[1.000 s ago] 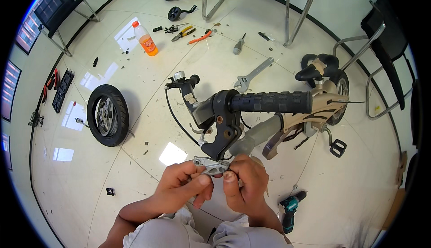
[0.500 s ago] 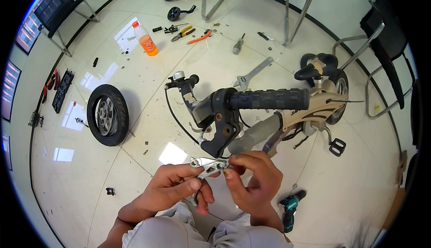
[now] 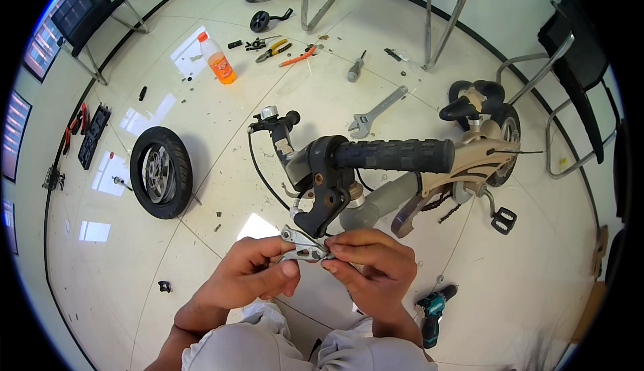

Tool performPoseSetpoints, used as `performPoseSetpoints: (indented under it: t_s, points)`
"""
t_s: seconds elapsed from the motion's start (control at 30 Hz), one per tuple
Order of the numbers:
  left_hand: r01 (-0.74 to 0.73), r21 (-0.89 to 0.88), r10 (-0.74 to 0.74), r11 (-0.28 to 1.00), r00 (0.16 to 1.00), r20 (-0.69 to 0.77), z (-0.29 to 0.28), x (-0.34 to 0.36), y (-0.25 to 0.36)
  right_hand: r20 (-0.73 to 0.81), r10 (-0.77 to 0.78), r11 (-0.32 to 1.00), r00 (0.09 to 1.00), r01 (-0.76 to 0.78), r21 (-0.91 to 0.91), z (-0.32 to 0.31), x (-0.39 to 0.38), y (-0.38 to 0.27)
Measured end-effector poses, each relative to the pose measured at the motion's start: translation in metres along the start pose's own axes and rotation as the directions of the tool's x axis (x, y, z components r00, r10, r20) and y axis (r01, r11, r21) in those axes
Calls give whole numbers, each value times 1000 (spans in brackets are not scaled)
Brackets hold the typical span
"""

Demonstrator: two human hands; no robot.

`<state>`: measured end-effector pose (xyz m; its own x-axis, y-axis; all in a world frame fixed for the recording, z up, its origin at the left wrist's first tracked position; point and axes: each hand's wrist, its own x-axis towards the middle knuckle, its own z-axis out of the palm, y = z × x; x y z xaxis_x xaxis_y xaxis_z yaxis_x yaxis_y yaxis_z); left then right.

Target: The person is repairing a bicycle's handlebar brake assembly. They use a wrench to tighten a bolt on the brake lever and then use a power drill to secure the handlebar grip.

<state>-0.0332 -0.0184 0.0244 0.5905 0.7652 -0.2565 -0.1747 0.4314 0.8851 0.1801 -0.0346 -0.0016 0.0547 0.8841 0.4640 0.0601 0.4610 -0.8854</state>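
A silver brake lever (image 3: 303,247) is gripped between the thumb and fingers of my left hand (image 3: 251,274). With thumb and fingertips, my right hand (image 3: 376,267) pinches the lever's right end; whatever small part lies under those fingertips is hidden. Just above both hands is the black brake lever bracket (image 3: 327,193) on the handlebar, its lower tip close to the silver lever. A knobbly black handlebar grip (image 3: 396,155) extends right from that bracket. The black brake cable (image 3: 255,170) curves down from the handlebar's far side, where a bell (image 3: 268,112) sits.
The beige bicycle frame (image 3: 456,163) lies to the right. A loose wheel (image 3: 161,173) stands at left. On the floor are an adjustable wrench (image 3: 379,111), a screwdriver (image 3: 356,68), pliers (image 3: 273,50), an orange drink bottle (image 3: 218,61) and a cordless drill (image 3: 434,314). Chairs (image 3: 577,62) line the walls.
The handlebar has shifted slightly left. The brake lever has tilted in my hands, and my right fingers have moved a little left and down along it.
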Motion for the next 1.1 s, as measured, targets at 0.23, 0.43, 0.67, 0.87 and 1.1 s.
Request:
performPoseSetpoints:
  t_s: [0.23,0.43,0.67,0.87,1.1]
  points:
    - [-106,613,206,783,974,-95,12,-1,4,27,-103,994,994,104,-19,-1,1,7]
    - [-185,665,322,724,943,-88,8,-2,-9,20,-110,993,994,110,-35,5,0,8]
    - [-363,674,517,644,855,-33,-2,12,-19,60,-56,996,997,60,-62,3,2,0]
    - [-397,648,525,650,851,-5,-7,15,-18,70,-20,999,997,23,-42,4,2,-1]
    - [-450,708,624,544,781,17,-9,14,-18,129,-8,1000,992,10,-11,3,4,0]
